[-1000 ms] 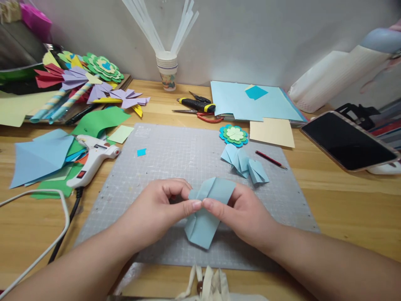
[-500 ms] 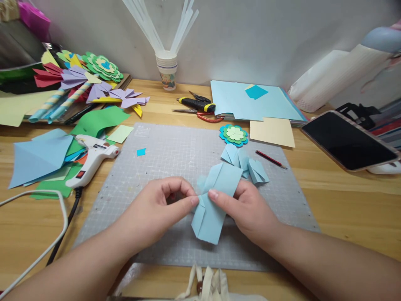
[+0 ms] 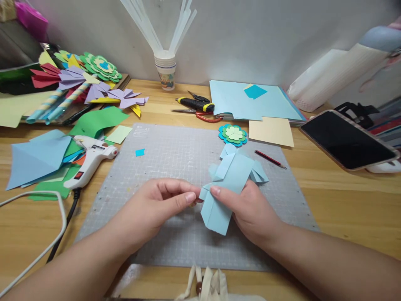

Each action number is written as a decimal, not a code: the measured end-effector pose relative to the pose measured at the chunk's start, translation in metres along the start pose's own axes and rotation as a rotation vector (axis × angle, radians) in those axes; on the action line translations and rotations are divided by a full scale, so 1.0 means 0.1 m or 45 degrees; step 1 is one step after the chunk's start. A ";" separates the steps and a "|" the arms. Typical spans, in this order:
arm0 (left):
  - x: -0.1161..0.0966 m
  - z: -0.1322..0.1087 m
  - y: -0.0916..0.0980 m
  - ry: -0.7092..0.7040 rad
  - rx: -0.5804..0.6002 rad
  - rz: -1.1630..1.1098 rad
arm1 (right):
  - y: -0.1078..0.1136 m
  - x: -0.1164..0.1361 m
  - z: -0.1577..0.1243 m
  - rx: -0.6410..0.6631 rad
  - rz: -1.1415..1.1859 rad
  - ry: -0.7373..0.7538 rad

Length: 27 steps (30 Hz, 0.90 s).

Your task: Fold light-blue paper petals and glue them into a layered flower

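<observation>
A folded light blue paper [image 3: 238, 173] with creased edges is held above the grey cutting mat [image 3: 166, 154]. My right hand [image 3: 250, 205] is closed on it, thumb on top near the lower middle, the other fingers mostly hidden behind. My left hand [image 3: 169, 198] is closed at the small flap on the paper's left edge; its fingertips meet the flap there, partly hidden, with the thumb just short of it. Beyond the held sheet, folded light blue pieces [image 3: 259, 172] lie on the mat, partly covered from view. A layered paper flower [image 3: 233, 134] lies at the mat's far edge.
A white glue gun [image 3: 90, 161] with its cord lies left, beside coloured paper sheets [image 3: 40, 154]. Scissors [image 3: 208, 117], a black and yellow cutter [image 3: 196, 103] and paper cups [image 3: 166, 73] with glue sticks stand behind. A pencil [image 3: 270, 159] and a phone [image 3: 349, 140] lie right.
The folded paper has moved slightly up and to the right and turned a little, now covering more of the pieces behind. My left thumb has come off its edge.
</observation>
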<state>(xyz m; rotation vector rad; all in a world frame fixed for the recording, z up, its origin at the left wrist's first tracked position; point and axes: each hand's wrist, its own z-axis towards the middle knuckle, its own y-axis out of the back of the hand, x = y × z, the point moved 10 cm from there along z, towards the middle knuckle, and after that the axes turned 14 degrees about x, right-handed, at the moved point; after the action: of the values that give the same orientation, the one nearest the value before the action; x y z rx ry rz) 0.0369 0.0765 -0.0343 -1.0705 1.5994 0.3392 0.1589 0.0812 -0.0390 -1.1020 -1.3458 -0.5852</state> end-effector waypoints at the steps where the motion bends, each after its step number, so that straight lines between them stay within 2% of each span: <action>1: 0.00 0.00 0.00 0.006 0.008 0.004 | 0.00 0.00 0.00 -0.003 -0.006 0.005; 12: 0.02 -0.01 0.04 0.069 -0.098 0.024 | -0.04 0.15 -0.02 -0.017 -0.219 0.029; 16: 0.03 0.01 0.02 0.068 -0.083 0.031 | -0.07 0.17 -0.03 -0.022 -0.254 0.030; 22: 0.07 0.01 0.05 0.094 -0.094 0.060 | -0.18 0.16 -0.04 0.069 -0.259 0.043; 27: 0.11 0.00 0.02 0.143 -0.054 0.030 | -0.12 0.14 -0.05 0.010 -0.255 0.018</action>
<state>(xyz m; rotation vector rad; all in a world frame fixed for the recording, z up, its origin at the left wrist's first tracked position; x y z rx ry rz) 0.0354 0.0727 -0.0451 -1.1209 1.7123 0.3351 0.1536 0.0757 -0.0214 -0.9613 -1.4547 -0.7318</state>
